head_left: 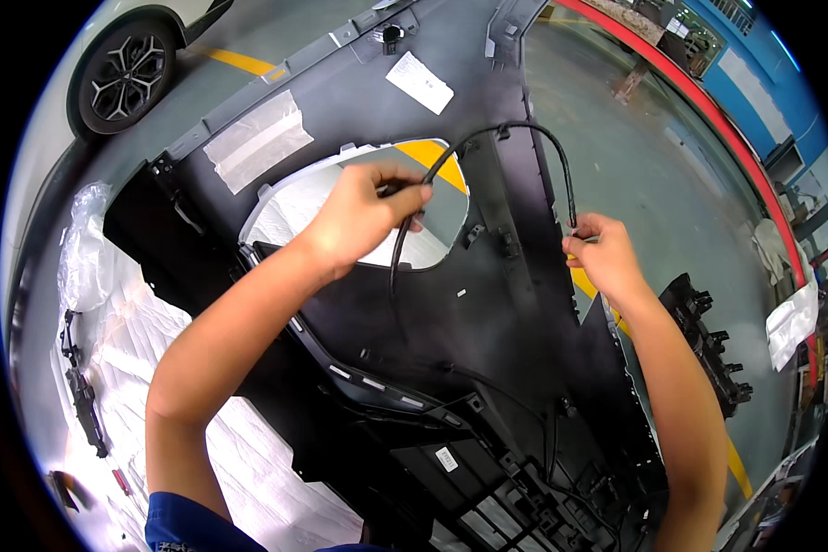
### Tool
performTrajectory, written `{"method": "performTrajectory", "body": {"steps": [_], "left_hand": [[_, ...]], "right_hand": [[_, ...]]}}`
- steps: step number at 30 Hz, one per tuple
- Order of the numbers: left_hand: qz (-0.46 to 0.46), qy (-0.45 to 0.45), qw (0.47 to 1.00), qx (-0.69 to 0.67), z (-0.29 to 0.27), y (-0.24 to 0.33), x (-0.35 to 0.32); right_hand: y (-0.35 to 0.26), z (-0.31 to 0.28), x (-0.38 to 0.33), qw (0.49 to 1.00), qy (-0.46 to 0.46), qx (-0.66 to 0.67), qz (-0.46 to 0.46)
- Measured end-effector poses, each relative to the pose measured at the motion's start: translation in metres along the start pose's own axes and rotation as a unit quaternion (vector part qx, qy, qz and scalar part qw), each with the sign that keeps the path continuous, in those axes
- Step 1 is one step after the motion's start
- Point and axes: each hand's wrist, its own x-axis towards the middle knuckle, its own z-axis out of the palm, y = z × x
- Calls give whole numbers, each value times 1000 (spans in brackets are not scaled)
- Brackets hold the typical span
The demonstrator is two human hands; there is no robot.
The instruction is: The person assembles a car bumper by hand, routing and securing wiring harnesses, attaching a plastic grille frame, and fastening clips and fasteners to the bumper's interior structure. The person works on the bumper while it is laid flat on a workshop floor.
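Observation:
A black wiring cable (545,134) arches over a large black car bumper (359,101) that lies with its inner side up. My left hand (359,219) pinches the cable between thumb and fingers above the oval opening in the bumper, and a length of it hangs below that hand. My right hand (607,256) grips the other end of the arch near the bumper's right edge; the cable's tip is hidden in the fingers. More black wiring (501,391) runs along the bumper's lower part. A small round black part (391,35) is fitted near the far edge.
The bumper rests on a white quilted cover (129,359), with clear plastic wrap (89,248) and a slim black part (83,405) on it. A black bracket (707,345) lies at the right. Beyond stand a pale car (41,83) and a red rail (708,106).

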Motion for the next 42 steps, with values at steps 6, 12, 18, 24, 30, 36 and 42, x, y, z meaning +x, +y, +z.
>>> {"method": "performTrajectory", "body": {"steps": [6, 12, 18, 24, 30, 36, 42], "left_hand": [[11, 44, 994, -104, 18, 24, 28], [95, 62, 977, -181, 27, 25, 60], [145, 117, 951, -248, 46, 18, 107], [108, 137, 941, -291, 64, -16, 144], [45, 128, 933, -333, 73, -64, 154], [193, 348, 909, 126, 96, -74, 120], [442, 285, 784, 330, 92, -78, 92]], "right_hand": [[3, 25, 16, 993, 61, 90, -40], [-32, 41, -18, 925, -247, 272, 93], [-44, 55, -42, 972, -118, 154, -133], [-20, 40, -12, 893, 22, -223, -390], [-3, 18, 43, 923, -61, -288, -247], [-8, 30, 55, 952, -174, -201, -153], [-3, 22, 61, 962, -169, -133, -169]]}}
